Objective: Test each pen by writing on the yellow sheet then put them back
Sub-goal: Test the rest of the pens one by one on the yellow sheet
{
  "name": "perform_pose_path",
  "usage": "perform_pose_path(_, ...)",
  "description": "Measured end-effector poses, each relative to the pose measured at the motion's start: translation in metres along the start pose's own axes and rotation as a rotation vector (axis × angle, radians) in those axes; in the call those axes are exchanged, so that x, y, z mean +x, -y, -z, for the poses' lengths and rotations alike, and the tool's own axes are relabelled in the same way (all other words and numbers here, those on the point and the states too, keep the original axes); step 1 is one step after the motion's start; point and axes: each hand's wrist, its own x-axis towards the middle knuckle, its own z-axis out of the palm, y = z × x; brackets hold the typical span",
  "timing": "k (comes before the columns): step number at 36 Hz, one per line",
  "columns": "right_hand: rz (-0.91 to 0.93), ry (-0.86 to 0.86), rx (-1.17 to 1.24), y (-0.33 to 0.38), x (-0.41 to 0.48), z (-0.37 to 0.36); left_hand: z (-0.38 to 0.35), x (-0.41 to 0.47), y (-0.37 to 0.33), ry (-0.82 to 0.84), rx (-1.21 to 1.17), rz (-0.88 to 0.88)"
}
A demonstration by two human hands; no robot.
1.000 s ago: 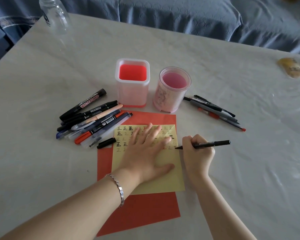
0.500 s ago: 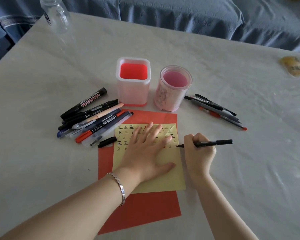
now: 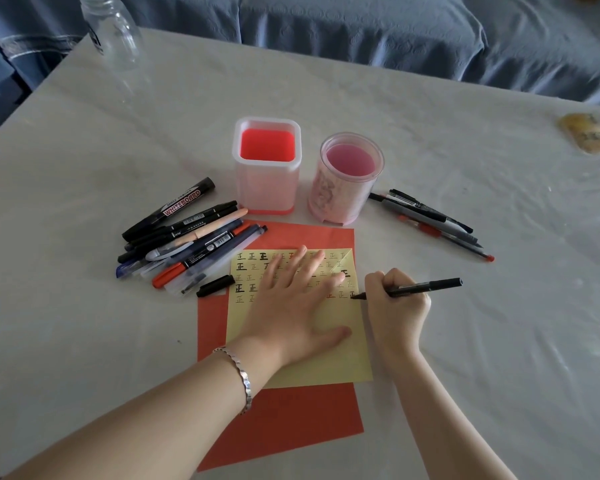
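Observation:
The yellow sheet (image 3: 329, 362), covered with rows of written marks, lies on a red sheet (image 3: 284, 420). My left hand (image 3: 291, 306) lies flat on the yellow sheet, fingers spread, and covers part of the marks. My right hand (image 3: 394, 306) grips a thin black pen (image 3: 426, 286) whose tip touches the sheet's right edge beside the last mark. A loose black cap (image 3: 216, 285) rests by the sheet's left edge. A pile of several pens and markers (image 3: 184, 237) lies to the left. A smaller bunch of pens (image 3: 430, 220) lies to the right.
Two holders stand behind the sheets: a square red-and-white one (image 3: 266, 168) and a round pink one (image 3: 347, 178), both with nothing inside. A clear bottle (image 3: 110, 29) stands at the far left corner. A yellowish packet (image 3: 586, 133) lies at the far right. Blue fabric runs behind the table.
My right hand has made small writing strokes at the sheet's right edge, adding to the last mark. My left hand stays flat on the sheet.

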Motion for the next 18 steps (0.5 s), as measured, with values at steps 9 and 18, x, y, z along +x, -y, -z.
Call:
perform_pose_path(9,-0.005,-0.058,-0.036,-0.0034,0.0012,0.0010,-0.0002,0.0006,0.0005,0.011,0.003,0.003)
perform_pose_path(18,-0.060,-0.181,0.139,-0.0026,0.0041,0.0073,-0.0017,0.0010,0.0013,0.015,0.002,-0.008)
